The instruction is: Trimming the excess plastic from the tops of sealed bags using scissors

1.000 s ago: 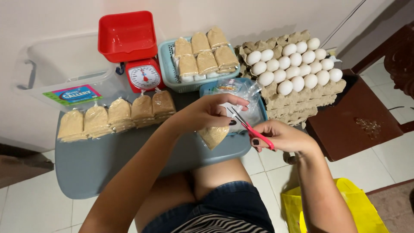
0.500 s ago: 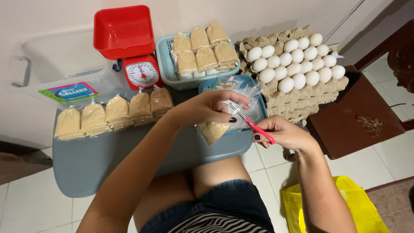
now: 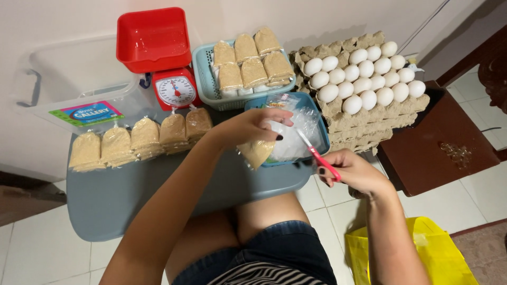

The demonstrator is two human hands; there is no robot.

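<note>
My left hand [image 3: 252, 126] grips the top of a small clear bag of tan crumbs [image 3: 257, 152], which hangs over the grey-blue table [image 3: 137, 195]. My right hand [image 3: 355, 172] holds red-handled scissors [image 3: 316, 153], blades pointing up-left toward the bag's plastic top. Just behind both hands sits a blue basket [image 3: 317, 124] with clear plastic bags in it.
A row of filled crumb bags [image 3: 137, 138] lies on the table's left. Behind stand a red kitchen scale [image 3: 163, 58], a light blue basket of crumb bags [image 3: 248, 66], a clear plastic bin [image 3: 74, 87] and stacked egg trays [image 3: 364, 79]. A yellow bag [image 3: 428, 253] lies on the tiled floor.
The scissors and my right hand have drawn slightly down and right, away from the bag's top. My left hand keeps holding the bag in about the same place.
</note>
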